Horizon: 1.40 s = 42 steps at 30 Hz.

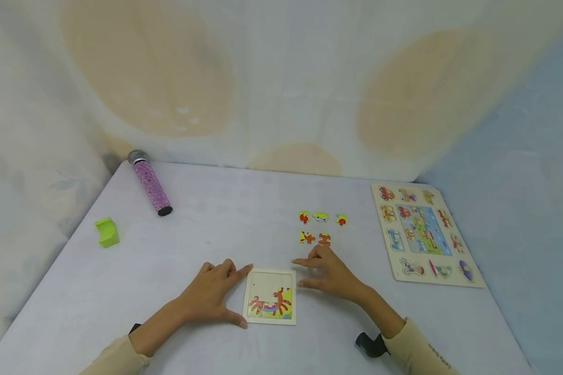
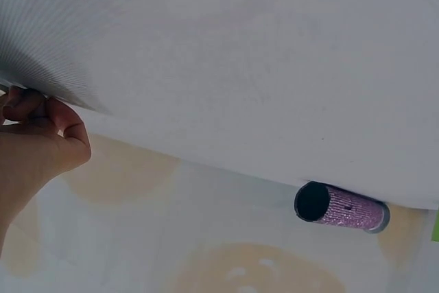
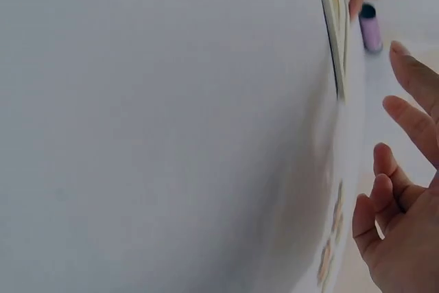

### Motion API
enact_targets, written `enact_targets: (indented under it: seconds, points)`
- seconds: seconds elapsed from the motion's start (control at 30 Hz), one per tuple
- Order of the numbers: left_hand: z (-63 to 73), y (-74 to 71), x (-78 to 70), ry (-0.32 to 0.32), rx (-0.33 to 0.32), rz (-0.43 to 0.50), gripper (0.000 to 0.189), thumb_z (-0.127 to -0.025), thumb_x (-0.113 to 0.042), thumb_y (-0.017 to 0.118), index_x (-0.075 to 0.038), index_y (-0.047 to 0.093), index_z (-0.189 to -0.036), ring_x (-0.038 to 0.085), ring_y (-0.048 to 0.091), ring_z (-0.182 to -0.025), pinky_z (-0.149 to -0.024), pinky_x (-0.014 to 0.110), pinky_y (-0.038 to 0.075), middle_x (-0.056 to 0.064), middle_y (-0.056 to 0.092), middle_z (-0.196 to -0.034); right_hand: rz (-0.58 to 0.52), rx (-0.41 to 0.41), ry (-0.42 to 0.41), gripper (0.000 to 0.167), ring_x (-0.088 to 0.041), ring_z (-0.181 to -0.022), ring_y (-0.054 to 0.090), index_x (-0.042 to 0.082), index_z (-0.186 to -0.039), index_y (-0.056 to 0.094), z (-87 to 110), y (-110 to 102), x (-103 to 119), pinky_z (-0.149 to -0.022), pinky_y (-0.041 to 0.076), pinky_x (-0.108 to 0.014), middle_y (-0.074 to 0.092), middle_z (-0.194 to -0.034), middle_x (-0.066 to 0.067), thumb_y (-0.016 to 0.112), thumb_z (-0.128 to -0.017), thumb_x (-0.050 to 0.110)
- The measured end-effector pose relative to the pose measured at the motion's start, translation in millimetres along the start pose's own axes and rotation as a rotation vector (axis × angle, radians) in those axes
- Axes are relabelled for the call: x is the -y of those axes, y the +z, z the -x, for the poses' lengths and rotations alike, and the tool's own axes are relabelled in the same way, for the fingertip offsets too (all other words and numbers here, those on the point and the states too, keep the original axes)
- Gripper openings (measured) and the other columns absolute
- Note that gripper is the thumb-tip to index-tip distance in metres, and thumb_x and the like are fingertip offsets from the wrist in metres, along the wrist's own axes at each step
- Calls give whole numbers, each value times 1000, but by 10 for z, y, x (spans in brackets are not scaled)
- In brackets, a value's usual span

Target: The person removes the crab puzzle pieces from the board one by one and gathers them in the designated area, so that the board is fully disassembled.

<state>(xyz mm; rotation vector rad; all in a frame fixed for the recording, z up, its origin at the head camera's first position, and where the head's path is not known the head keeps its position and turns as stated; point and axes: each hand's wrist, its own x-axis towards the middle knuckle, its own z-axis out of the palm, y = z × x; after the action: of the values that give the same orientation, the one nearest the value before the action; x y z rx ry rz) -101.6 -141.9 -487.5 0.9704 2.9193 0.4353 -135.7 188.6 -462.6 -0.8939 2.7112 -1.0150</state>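
Note:
A small square puzzle board (image 1: pixel 270 277) lies flat, its lower half filled with joined pieces that show a red animal figure and a rainbow band. My left hand (image 1: pixel 213 294) spreads thumb and index finger along the board's left side, fingertips right at its edge. On the other side, my right hand (image 1: pixel 330 273) holds nothing; its index finger and thumb reach toward the board's right edge, other fingers bent. Several loose puzzle pieces (image 1: pixel 321 216) lie in two rows just beyond the right hand. In the right wrist view, the board (image 3: pixel 334 29) appears edge-on, with the right hand (image 3: pixel 405 217) beside it.
A larger vehicle puzzle board (image 1: pixel 389 260) lies at the right of the table. Toward the back left is a purple glittery microphone (image 1: pixel 152 186), with a green block (image 1: pixel 107 232) nearer the left edge. Fabric walls stand behind the table and at both sides.

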Motion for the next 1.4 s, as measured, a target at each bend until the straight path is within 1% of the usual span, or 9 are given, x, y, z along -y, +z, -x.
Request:
enact_targets:
  seconds: [0.13, 0.33, 0.5, 0.67, 0.77, 1.03, 1.1, 1.23, 1.4]
  points:
    - [5, -10, -6, 4, -7, 13, 118, -57, -92, 61, -21, 46, -150, 6, 40, -84, -82, 33, 27, -8, 41, -101, 10, 50, -31, 46, -7, -91, 37, 21, -119, 74, 36, 144, 120, -77, 37, -23, 47, -93, 5, 86, -76, 31]
    - [10, -22, -16, -1, -9, 18, 117, -57, -90, 64, -21, 46, -150, 6, 39, -84, -82, 33, 27, -8, 40, -100, 48, 54, -25, 41, -7, -92, 36, 22, -113, 77, 91, 260, 161, -77, 37, -21, 45, -93, 9, 87, -74, 31]
    - [6, -18, -12, -3, -2, 8, 118, -56, -91, 63, -22, 45, -150, 7, 37, -83, -82, 33, 27, -8, 39, -99, 73, -4, -15, 37, -7, -90, 35, 20, -107, 79, 146, 309, 185, -76, 36, -21, 43, -91, 10, 89, -72, 31]
    - [4, -4, -4, -5, -1, -1, 118, -56, -93, 60, -23, 45, -150, 7, 37, -82, -81, 32, 26, -8, 39, -99, 81, -88, -64, 34, -8, -89, 34, 17, -102, 79, 190, 363, 202, -76, 35, -21, 43, -90, 7, 90, -70, 26]
    - [4, 6, 2, -7, -2, -7, 119, -56, -95, 57, -24, 44, -151, 7, 37, -82, -81, 32, 26, -8, 40, -99, 71, -112, -80, 33, -8, -91, 35, 15, -101, 78, 202, 399, 209, -77, 35, -21, 43, -90, 6, 89, -71, 22]
    - [4, 23, 10, -13, 1, -11, 120, -56, -96, 55, -25, 44, -151, 7, 37, -82, -81, 32, 26, -8, 39, -99, 12, -83, 2, 33, -9, -97, 39, 13, -104, 72, 219, 439, 262, -83, 41, -26, 51, -95, 2, 87, -75, 17]
    - [4, 21, 8, -14, 2, -11, 120, -55, -96, 55, -25, 44, -151, 7, 37, -82, -81, 33, 26, -8, 39, -99, 7, -84, 5, 34, -9, -99, 41, 13, -104, 69, 224, 443, 276, -85, 43, -27, 53, -97, 1, 87, -75, 17]
    - [5, 19, 6, -13, -3, -10, 119, -55, -96, 56, -25, 44, -151, 7, 37, -82, -81, 33, 26, -8, 39, -98, 40, -104, -51, 35, -9, -100, 41, 14, -101, 64, 228, 458, 283, -86, 44, -28, 53, -99, 2, 87, -74, 15]
    - [10, 20, 5, -12, -8, -10, 119, -55, -96, 56, -24, 45, -150, 6, 37, -82, -81, 33, 27, -8, 39, -98, 138, -151, -143, 33, -9, -98, 40, 16, -94, 63, 234, 472, 270, -83, 41, -28, 50, -99, 5, 89, -73, 19]
